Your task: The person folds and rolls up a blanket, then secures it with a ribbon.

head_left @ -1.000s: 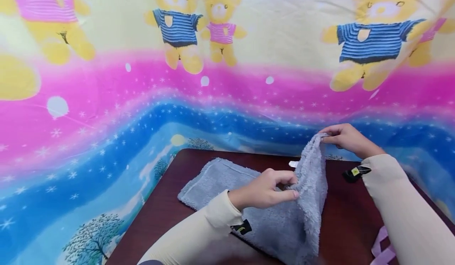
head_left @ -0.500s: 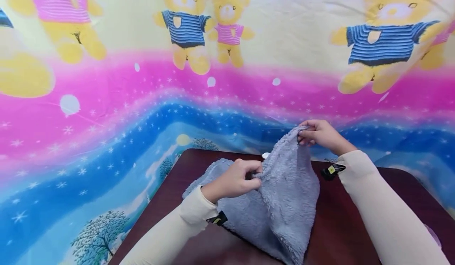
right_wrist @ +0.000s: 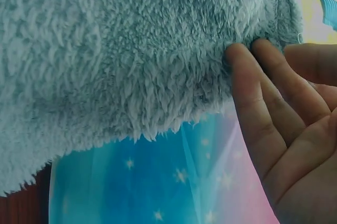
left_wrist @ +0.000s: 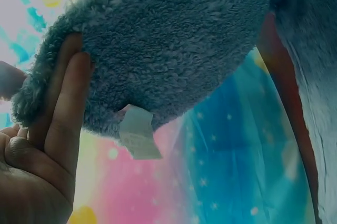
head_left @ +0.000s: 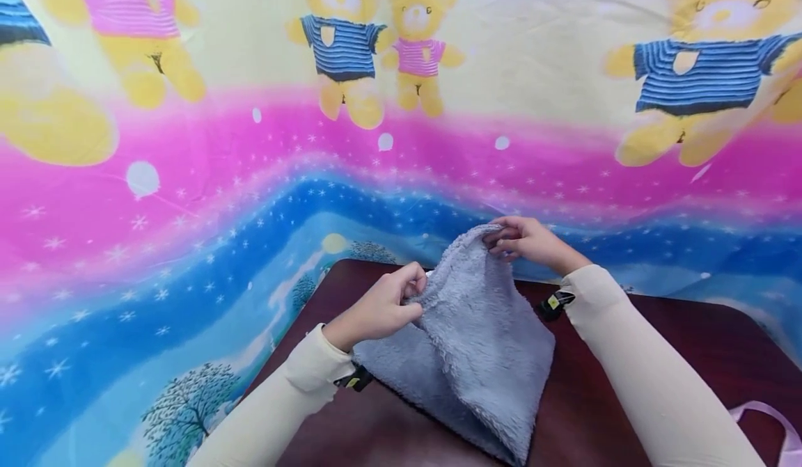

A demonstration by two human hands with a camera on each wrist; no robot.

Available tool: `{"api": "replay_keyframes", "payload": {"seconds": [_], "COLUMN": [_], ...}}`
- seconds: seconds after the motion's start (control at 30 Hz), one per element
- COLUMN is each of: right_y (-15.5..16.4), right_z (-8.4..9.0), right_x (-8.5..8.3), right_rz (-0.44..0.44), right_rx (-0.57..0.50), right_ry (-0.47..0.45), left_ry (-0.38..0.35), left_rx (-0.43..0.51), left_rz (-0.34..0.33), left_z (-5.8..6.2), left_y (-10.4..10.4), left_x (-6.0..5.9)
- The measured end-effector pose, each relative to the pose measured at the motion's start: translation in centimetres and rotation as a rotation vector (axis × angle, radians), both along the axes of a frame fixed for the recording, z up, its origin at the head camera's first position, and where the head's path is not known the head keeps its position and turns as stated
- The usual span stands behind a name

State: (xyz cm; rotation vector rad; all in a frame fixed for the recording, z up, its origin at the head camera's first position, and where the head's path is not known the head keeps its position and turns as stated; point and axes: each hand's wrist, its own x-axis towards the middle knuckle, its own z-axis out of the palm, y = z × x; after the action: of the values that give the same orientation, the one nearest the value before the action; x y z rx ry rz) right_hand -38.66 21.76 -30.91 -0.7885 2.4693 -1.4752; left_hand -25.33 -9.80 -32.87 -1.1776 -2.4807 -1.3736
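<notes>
A grey, fluffy towel (head_left: 489,342) is lifted at its far edge, while its lower part lies on the dark table. My left hand (head_left: 379,308) pinches the raised edge on the left. At the towel's highest point, my right hand (head_left: 531,244) grips the same edge between thumb and fingers. In the left wrist view a white label (left_wrist: 138,132) hangs from the towel's edge, and my fingers (left_wrist: 68,108) lie along its pile. From the right wrist, fingertips (right_wrist: 239,58) press into the long pile near a stitched hem.
The dark red-brown table (head_left: 633,369) extends to the right of the towel. A pale pink strap (head_left: 767,415) lies at its right side. Behind the table hangs a colourful curtain (head_left: 451,154) printed with teddy bears.
Both hands have moved left with the towel's raised edge, and its fluffy face has turned more into view. The towel's left part is now mostly covered. Both hands still hold on.
</notes>
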Motion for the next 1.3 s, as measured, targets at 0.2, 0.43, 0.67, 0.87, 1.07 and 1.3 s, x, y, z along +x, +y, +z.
{"api": "replay_keyframes", "payload": {"seconds": [0.2, 0.43, 0.67, 0.87, 1.07, 1.3], "right_y": [-1.8, -3.9, -5.9, -7.6, -9.2, -10.8], "right_z": [-0.8, -1.9, -3.3, -5.0, -6.5, -8.4], "right_x": [-0.5, -0.9, -1.2, -1.6, -1.8, -2.1], "right_rz": [0.044, 0.101, 0.131, 0.156, 0.144, 0.149], "right_rx": [-0.003, 0.033, 0.070, 0.044, 0.041, 0.106], "right_ry": [-0.009, -0.035, -0.065, -0.099, -0.086, -0.095], "left_ry": [-0.070, -0.165, -0.281, -0.272, -0.257, -0.345], "left_rx": [0.002, -0.030, -0.033, -0.077, -0.099, -0.138], "left_rz": [0.027, 0.053, 0.021, 0.064, 0.134, 0.172], "left_z": [-0.2, -1.0, -2.2, -3.4, -4.6, -6.7], "left_y": [-2.2, -4.3, -6.0, -7.7, -9.3, -10.7], "left_x": [-0.5, -1.4, -2.2, -2.3, -3.0, -4.2]}}
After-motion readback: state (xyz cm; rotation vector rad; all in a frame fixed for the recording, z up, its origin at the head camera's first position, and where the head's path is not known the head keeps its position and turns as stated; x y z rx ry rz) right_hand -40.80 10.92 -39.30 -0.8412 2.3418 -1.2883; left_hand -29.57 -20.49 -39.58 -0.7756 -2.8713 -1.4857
